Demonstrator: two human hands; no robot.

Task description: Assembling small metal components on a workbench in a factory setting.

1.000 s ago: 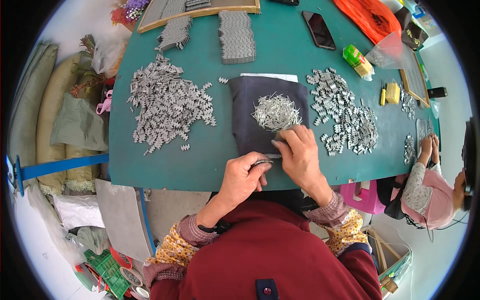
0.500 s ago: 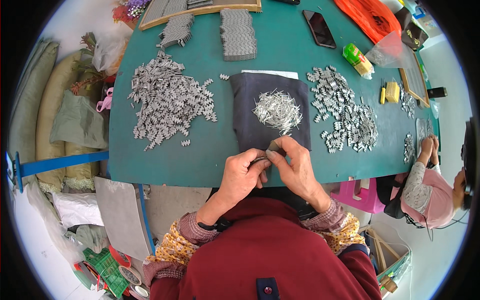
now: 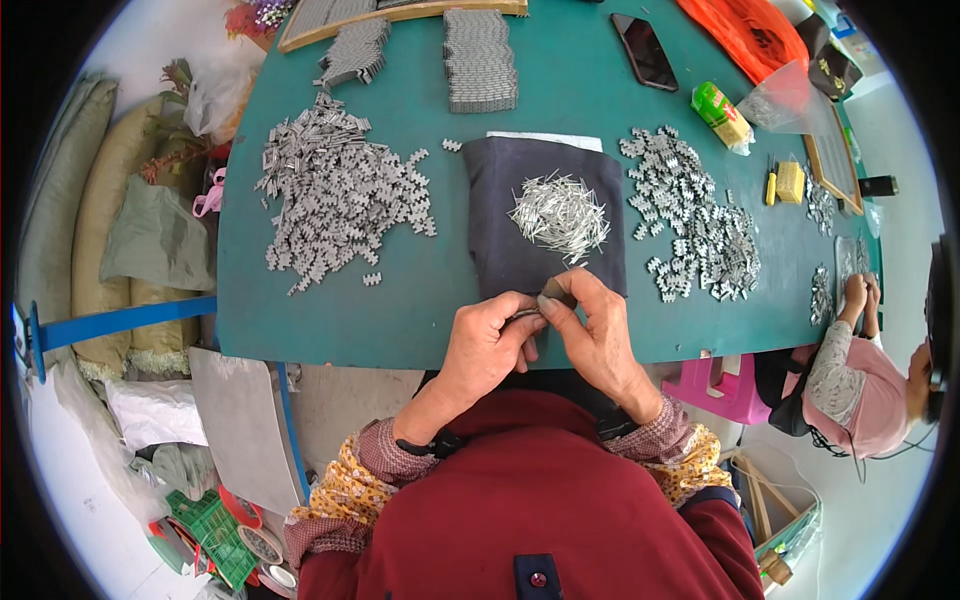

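My left hand [image 3: 483,340] and my right hand [image 3: 600,335] meet at the table's near edge, with fingertips pinched together. Between them is a small dark grey piece [image 3: 524,313], mostly covered by the fingers; its exact shape is hidden. A brownish-grey patch shows between my right thumb and forefinger, too small to name. Just beyond the hands lies a dark folded cloth [image 3: 490,240] bearing a heap of thin silvery pins [image 3: 560,214]. Small grey toothed metal pieces form a large pile [image 3: 345,195] left of the cloth and another pile [image 3: 690,215] to its right.
On the green table [image 3: 400,330] stand stacked grey toothed strips [image 3: 480,62], a wood-framed tray [image 3: 400,14], a phone [image 3: 645,52], a green-yellow packet [image 3: 722,118], a yellow block [image 3: 790,182] and a red bag [image 3: 750,40]. Another person [image 3: 865,385] works at the far right, beside a pink stool [image 3: 712,385].
The view has shifted slightly, so the table's things sit a little higher and further right. Both hands stay pinched together at nearly the same place.
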